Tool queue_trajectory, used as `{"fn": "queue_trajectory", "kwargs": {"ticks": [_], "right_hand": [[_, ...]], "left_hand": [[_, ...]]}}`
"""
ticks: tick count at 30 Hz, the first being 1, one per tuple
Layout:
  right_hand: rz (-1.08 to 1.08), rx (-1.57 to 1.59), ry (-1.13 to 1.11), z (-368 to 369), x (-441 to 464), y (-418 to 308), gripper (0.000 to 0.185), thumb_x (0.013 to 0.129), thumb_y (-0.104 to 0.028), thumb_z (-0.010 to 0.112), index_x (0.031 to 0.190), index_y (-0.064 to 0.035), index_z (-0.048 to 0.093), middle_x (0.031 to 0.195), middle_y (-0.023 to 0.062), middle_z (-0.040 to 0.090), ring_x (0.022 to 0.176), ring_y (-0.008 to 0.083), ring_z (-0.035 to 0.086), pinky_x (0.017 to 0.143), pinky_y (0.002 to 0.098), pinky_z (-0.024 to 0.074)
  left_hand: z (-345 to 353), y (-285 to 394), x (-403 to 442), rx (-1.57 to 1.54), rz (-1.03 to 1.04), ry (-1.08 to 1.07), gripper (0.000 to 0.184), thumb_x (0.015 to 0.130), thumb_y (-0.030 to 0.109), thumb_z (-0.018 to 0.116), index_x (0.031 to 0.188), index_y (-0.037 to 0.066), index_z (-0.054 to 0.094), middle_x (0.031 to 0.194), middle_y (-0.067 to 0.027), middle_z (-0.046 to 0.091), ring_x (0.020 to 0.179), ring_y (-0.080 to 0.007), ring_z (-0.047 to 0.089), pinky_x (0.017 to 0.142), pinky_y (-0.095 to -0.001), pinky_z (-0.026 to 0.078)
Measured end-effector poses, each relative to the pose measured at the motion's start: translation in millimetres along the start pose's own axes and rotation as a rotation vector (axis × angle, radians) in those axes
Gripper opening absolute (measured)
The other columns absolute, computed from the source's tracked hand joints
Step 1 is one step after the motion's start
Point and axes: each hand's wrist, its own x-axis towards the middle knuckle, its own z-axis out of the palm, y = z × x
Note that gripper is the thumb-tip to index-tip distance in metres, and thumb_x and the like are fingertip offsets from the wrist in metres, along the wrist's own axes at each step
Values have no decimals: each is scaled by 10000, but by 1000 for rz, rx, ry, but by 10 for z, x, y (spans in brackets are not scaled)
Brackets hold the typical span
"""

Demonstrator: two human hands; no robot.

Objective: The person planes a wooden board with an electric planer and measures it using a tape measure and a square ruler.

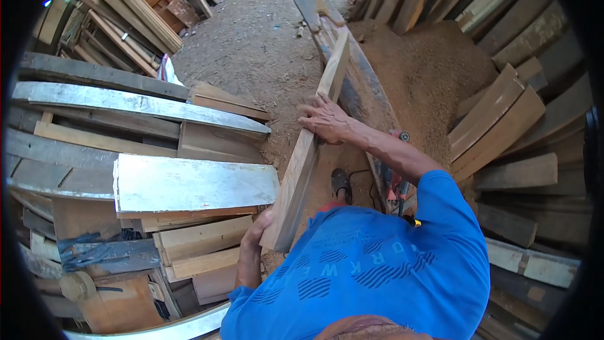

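A long wooden beam [296, 173] slants from near my blue shirt up toward a long worn plank [362, 75]. My right hand [325, 119] grips the beam near its middle, with the fingers over its left edge. Lower down, my left hand [257, 229] holds the near end of the beam from the left side; its fingers are partly hidden. The beam's far end lies over the worn plank. A red and grey power tool [397, 182] is on the plank, beneath my right forearm.
Stacked boards [195, 182] lie close on my left, and a mallet [77, 287] is at the lower left. Sawdust [421, 69] covers the ground beyond the plank. More boards [497, 119] lean or lie on the right. A cable runs near my foot [340, 182].
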Motion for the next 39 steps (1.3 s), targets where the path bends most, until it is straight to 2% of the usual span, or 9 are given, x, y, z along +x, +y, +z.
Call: {"fn": "queue_trajectory", "kwargs": {"ticks": [5, 8, 10, 12, 16, 21, 27, 35, 39], "right_hand": [[-160, 192, 73, -711, 268, 4, 456, 598, -247, 894, 914, -88, 606, 981, 83, 618, 1006, 306, 584, 957, 440, 435], [-132, 478, 301, -1178, 349, -16, 496, 608, -291, 915, 916, -63, 601, 956, 94, 607, 984, 321, 578, 922, 441, 451], [-34, 598, 383, -1545, 353, -106, 557, 647, -295, 934, 1008, -15, 615, 943, 92, 597, 959, 302, 591, 866, 418, 474], [93, 725, 437, -1805, 367, -146, 578, 673, -279, 938, 1068, 4, 625, 938, 76, 611, 936, 261, 610, 838, 397, 486], [215, 1441, 619, -1925, 407, -45, 575, 789, -268, 888, 1216, 39, 657, 1089, 122, 713, 979, 198, 662, 881, 347, 537], [401, 1731, 872, -1413, 283, 427, 568, 873, -278, 835, 1247, 98, 631, 1178, 136, 698, 1055, 186, 666, 872, 359, 562], [954, 1709, 1099, -321, 164, 986, 468, 990, -263, 693, 1329, 39, 577, 1209, 138, 678, 1063, 217, 671, 874, 386, 587], [1379, 1396, 651, 504, -356, 1209, 445, 979, -278, 652, 1200, 108, 648, 1087, 161, 708, 967, 231, 667, 834, 384, 542], [1157, 1094, 545, 587, -848, 1286, 366, 970, -291, 645, 1081, 50, 714, 998, 116, 737, 928, 181, 663, 844, 351, 530]], "left_hand": [[-630, 176, -252, -176, 516, -98, 983, 866, 633, 622, 1520, -63, 388, 1520, -242, 457, 1380, -351, 482, 1157, -481, 385], [-308, 690, 22, -796, 882, -171, 806, 961, 613, 531, 1527, 51, 421, 1410, -204, 577, 1257, -334, 586, 1032, -494, 489], [-514, 752, 503, -450, 1016, -256, 720, 978, 525, 575, 1534, 94, 422, 1409, -173, 581, 1210, -290, 610, 998, -433, 504], [-498, 586, 1130, 19, 844, 133, 674, 960, 393, 667, 1522, 99, 440, 1412, -182, 575, 1177, -251, 621, 1020, -418, 490], [-168, -459, 2124, 1062, 567, 344, 1173, 718, 409, 916, 1592, 3, 247, 1581, -178, 396, 1442, -312, 409, 1150, -439, 401], [170, -821, 2031, 588, 246, 75, 923, 755, 303, 896, 1486, -6, 424, 1370, -160, 610, 1258, -239, 584, 1044, -393, 489], [-513, -1116, 1817, 421, 336, 155, 543, 802, 379, 862, 1158, 3, 700, 1049, -90, 753, 953, -157, 703, 831, -339, 572], [-709, -1355, 1741, 489, 24, 150, 592, 869, 462, 785, 1186, -28, 683, 1052, -119, 746, 930, -199, 708, 825, -366, 573], [-312, -848, 1928, 496, -32, 115, 576, 899, 441, 750, 1199, -45, 674, 1074, -150, 738, 946, -213, 707, 829, -382, 571]]}}
